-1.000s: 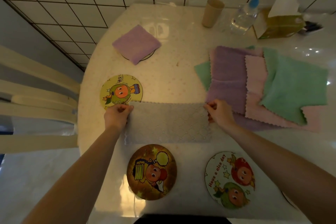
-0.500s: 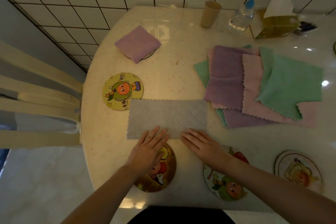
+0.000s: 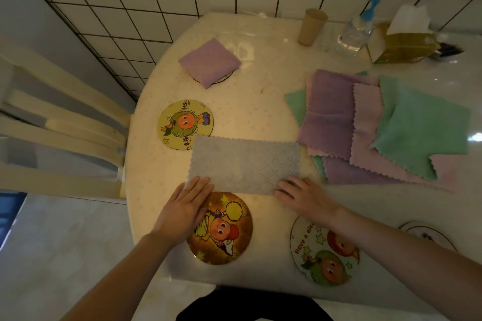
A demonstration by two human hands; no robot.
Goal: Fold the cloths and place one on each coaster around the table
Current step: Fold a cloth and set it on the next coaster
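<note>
Table (image 3: 260,112) seen from the head camera, pale and glossy, pushed against a tiled wall. At centre frame lies a grey cloth (image 3: 245,164), folded into a long rectangle, flat on the tabletop. The left hand (image 3: 186,207) rests at the cloth's lower left corner with fingers straight and together, fingertips on the cloth's edge, palm partly over a golden coaster (image 3: 224,229). The right hand (image 3: 303,195) lies at the lower right corner, fingers loosely extended and pressing the edge, gripping nothing.

Left of centre, a yellow coaster (image 3: 182,122) sits with its lower right edge tucked under the grey cloth. In the upper middle, a folded purple cloth (image 3: 210,61) lies on another coaster, mostly hiding it. At lower right, a white coaster (image 3: 323,255) with cartoon fruit is partly covered by the right forearm.

At right of frame, a pile of unfolded cloths (image 3: 378,125) in purple, pink and green overlaps.

Along the top right stand a tan cup (image 3: 311,26), contents not visible, a clear pump bottle (image 3: 356,31) holding clear liquid, and a tissue box (image 3: 401,44) with a tissue sticking up. A pale chair (image 3: 60,122) stands at left.
</note>
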